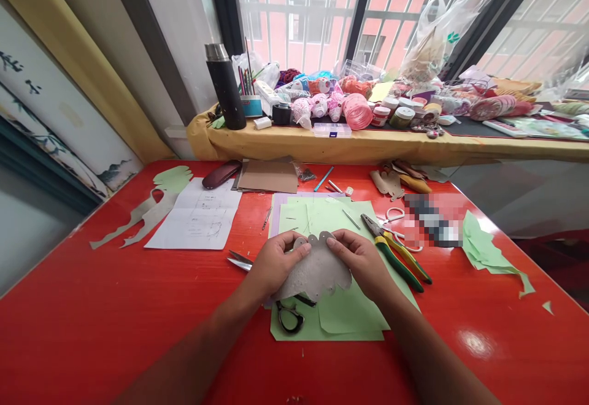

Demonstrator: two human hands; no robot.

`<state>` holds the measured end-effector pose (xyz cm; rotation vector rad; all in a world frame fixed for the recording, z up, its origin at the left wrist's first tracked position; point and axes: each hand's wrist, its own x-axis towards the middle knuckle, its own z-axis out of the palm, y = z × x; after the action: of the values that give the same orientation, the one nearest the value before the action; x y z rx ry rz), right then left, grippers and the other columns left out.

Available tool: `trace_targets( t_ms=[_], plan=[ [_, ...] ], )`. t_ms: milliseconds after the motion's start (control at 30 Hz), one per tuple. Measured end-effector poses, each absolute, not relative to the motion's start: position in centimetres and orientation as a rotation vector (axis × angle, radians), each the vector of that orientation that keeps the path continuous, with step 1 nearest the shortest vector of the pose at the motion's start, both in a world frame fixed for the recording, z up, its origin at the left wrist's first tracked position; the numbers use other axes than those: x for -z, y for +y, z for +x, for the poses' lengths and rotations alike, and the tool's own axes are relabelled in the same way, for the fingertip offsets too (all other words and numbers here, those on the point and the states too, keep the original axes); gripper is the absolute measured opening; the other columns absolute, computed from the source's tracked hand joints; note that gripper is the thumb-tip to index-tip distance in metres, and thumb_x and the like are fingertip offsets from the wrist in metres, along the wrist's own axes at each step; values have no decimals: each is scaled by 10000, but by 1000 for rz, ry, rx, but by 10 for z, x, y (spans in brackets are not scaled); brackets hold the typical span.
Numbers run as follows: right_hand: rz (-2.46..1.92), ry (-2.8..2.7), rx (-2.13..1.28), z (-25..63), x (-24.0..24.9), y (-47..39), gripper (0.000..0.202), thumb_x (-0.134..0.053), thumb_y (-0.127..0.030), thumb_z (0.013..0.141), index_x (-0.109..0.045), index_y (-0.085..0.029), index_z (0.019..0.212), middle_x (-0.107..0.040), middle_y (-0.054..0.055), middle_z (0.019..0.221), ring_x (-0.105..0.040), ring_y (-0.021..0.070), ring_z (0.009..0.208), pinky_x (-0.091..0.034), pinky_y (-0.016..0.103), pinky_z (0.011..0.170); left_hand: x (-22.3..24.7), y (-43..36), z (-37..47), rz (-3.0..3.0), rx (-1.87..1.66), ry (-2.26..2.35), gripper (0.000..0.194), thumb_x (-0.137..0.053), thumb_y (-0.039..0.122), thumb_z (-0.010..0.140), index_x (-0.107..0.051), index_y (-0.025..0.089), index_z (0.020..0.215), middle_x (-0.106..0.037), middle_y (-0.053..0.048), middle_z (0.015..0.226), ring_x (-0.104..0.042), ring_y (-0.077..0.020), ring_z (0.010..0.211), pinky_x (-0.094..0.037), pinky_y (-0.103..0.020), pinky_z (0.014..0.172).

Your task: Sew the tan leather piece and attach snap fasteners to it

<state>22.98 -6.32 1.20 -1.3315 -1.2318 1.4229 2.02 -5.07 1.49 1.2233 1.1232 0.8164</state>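
Pinching a grey scalloped piece (315,276) between them, the left hand (275,262) and right hand (362,262) hold it up above the middle of the bench (506,350). The outline appears fully cut: rounded lobes run along the lower edge, and small tabs stand up at the top. Dots near these edges look like punched holes, so that stage seems reached too, though they are too small to count. No fastening shows on the piece, and it looks loose and unjoined. Trimmed grey-green offcuts (168,184) lie toward the bench's far left corner, green scraps (488,245) near its right edge.

The fingers are closed on the piece's upper edge: each thumb presses the near face, with fingertips behind, and the tabs rise between the two grips. The body hangs below, in front of the green sheets (354,316); whether it touches them I cannot tell. It partly covers the dark-handled scissors (300,325). Pliers (391,248) lie to the right, just beside the right hand.
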Motion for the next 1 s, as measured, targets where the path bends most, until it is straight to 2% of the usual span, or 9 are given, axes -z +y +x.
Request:
trace_targets(
  t_ms=[233,667,1000],
  plan=[
    [-1334,-1303,-1359,227,-15,-65,454,-726,-650,860,-703,-200,918,-644,26,799,-527,177,682,-398,285,577,-13,-50,22,1217,-816,1141,371,-736,546,842,-662,183,871,-587,16,763,-499,-143,679,-387,-246,597],
    [-1337,-1329,-1335,228,-12,-65,435,-725,-634,870,-697,-202,914,-641,24,789,-511,174,677,-375,286,572,-17,-52,23,1261,-782,1193,354,-720,543,836,-683,192,861,-593,15,757,-491,-149,675,-393,-260,619],
    [-1366,-1381,-1309,227,-11,-66,419,-702,-633,891,-693,-215,918,-639,23,778,-503,175,660,-359,286,548,-14,-52,24,1278,-769,1263,355,-716,551,816,-657,201,803,-568,24,686,-466,-148,617,-356,-260,566]
  ],
)
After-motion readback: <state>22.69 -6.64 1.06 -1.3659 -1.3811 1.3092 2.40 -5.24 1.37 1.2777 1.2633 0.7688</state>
